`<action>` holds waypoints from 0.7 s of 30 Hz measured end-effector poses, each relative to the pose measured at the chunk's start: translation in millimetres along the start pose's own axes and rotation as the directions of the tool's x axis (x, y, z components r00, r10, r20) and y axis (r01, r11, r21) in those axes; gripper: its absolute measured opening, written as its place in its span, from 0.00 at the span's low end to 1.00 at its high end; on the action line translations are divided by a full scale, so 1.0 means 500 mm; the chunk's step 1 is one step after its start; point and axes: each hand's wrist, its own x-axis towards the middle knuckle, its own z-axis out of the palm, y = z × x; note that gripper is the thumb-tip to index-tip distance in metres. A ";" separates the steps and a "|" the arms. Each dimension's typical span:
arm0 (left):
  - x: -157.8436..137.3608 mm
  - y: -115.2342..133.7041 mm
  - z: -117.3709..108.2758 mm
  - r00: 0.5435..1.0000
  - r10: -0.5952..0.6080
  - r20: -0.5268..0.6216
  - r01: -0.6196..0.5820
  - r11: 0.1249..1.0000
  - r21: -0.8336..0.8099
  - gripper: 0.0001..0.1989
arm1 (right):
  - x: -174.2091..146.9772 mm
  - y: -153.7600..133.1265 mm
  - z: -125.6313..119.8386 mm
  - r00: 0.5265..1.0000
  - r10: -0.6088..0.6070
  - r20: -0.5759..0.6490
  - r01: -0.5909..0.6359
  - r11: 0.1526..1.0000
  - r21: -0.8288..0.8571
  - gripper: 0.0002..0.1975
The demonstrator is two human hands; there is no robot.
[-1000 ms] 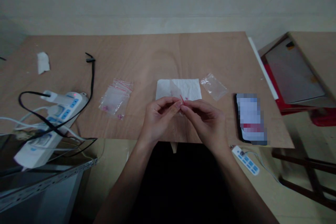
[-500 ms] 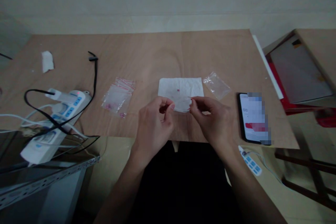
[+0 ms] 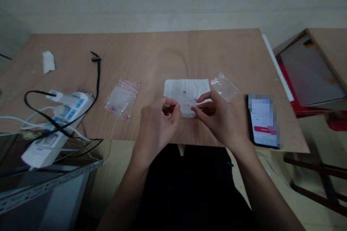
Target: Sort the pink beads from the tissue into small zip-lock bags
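Observation:
Over the near edge of a white tissue (image 3: pixel 173 86), my left hand (image 3: pixel 161 119) is closed in a pinch; whatever lies between its fingertips is too small to make out. My right hand (image 3: pixel 217 117) faces it, a small gap away. Its thumb presses toward a bent finger while the index finger is lifted, and a thin reddish strand-like piece (image 3: pixel 189 105) pokes out from the fingertips toward the left hand. On the tissue lies a tiny red bead-like bit (image 3: pixel 184 92). Another red speck shows beside the right index fingertip.
Zip bags (image 3: pixel 123 97) with small pinkish bits lie to the left. A clear plastic bag (image 3: pixel 225 86) and a phone (image 3: pixel 262 121) are on the right. A white power strip (image 3: pixel 58 126) with tangled cables occupies the table's left side; a paper scrap (image 3: pixel 48 62) sits behind it.
My right hand has shifted slightly left and its index finger has lifted away from the thumb. The left hand keeps its pinch and has barely moved.

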 end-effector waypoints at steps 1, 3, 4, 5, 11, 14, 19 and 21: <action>-0.001 0.004 0.001 1.000 -0.005 -0.014 0.005 1.000 -0.006 0.03 | -0.001 -0.005 0.000 1.000 -0.012 -0.001 0.012 0.999 -0.033 0.09; -0.002 0.010 0.005 1.000 0.004 -0.028 -0.005 1.000 -0.030 0.02 | -0.005 -0.015 0.003 0.999 -0.049 -0.006 0.049 0.996 -0.071 0.09; -0.003 0.012 0.007 0.999 0.014 -0.029 -0.016 0.999 -0.044 0.02 | -0.008 -0.019 0.004 0.996 -0.088 -0.014 0.086 0.992 -0.094 0.09; -0.004 0.013 0.008 0.999 0.024 -0.024 -0.025 0.998 -0.056 0.02 | -0.012 -0.022 0.005 0.989 -0.147 -0.023 0.143 0.981 -0.132 0.07; -0.002 0.004 0.005 1.000 -0.022 -0.001 0.022 0.996 -0.084 0.03 | -0.026 -0.013 -0.011 0.855 -0.494 0.159 0.517 0.780 -0.353 0.09; 0.002 -0.001 0.001 0.999 -0.032 0.002 0.032 0.996 -0.078 0.02 | -0.021 -0.004 -0.021 0.814 -0.518 0.262 0.580 0.728 -0.365 0.06; 0.008 -0.013 -0.002 0.998 -0.008 -0.058 0.007 1.000 -0.030 0.01 | -0.009 0.003 -0.020 0.781 -0.589 0.208 0.621 0.700 -0.353 0.06; 0.008 -0.021 -0.003 0.998 0.016 -0.063 -0.019 0.999 -0.038 0.02 | -0.008 0.008 -0.017 0.779 -0.601 0.180 0.623 0.706 -0.337 0.07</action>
